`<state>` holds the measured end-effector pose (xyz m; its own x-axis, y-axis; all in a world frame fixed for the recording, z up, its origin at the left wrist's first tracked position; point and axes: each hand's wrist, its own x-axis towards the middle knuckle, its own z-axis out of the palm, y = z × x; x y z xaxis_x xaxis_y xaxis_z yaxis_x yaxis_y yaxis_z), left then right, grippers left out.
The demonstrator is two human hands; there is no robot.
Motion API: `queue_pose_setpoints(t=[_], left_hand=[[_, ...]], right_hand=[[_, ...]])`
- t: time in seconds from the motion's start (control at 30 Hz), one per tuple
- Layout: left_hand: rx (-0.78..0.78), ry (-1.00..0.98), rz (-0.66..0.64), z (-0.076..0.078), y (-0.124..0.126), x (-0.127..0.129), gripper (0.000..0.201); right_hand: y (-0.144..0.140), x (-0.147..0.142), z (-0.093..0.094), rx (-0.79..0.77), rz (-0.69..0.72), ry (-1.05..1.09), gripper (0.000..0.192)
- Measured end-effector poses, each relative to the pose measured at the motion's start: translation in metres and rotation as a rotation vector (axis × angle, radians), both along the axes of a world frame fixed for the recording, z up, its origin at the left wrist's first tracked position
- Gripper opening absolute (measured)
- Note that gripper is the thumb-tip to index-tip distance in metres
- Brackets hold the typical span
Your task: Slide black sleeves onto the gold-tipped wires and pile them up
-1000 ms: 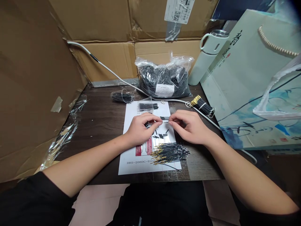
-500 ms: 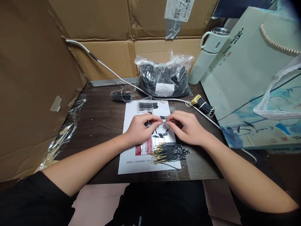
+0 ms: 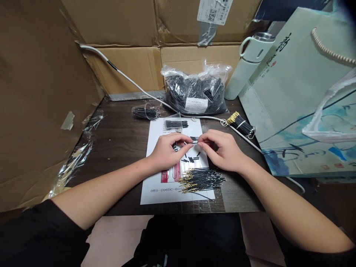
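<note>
Left hand pinching thin wire, thumb and forefinger closed; right hand pinching it too, fingertips near left's. Wire spanning small gap between hands, above sheet. Short black tubes lying scattered nearer. Gold-tipped pile lying across sheet's near right part. Tied bundle resting far right, clear bag sitting far behind hands.

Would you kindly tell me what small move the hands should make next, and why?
I would probably ease the right hand slightly toward the left hand: both appear pinched on a thin dark piece that bridges the narrow gap between them, so a short, gentle push looks easiest to control.
</note>
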<state>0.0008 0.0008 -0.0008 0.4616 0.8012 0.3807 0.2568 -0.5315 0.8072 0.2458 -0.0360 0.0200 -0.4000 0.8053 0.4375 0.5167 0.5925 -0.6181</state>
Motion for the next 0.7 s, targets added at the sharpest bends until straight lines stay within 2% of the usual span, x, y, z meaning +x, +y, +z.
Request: queue_pose_setpoints(t=[0.7], left_hand=[[-0.005, 0.012, 0.017, 0.0000, -0.0010, 0.0001, 0.011]], right_hand=[[0.0002, 0.0001, 0.0004, -0.007, -0.011, -0.003, 0.007]])
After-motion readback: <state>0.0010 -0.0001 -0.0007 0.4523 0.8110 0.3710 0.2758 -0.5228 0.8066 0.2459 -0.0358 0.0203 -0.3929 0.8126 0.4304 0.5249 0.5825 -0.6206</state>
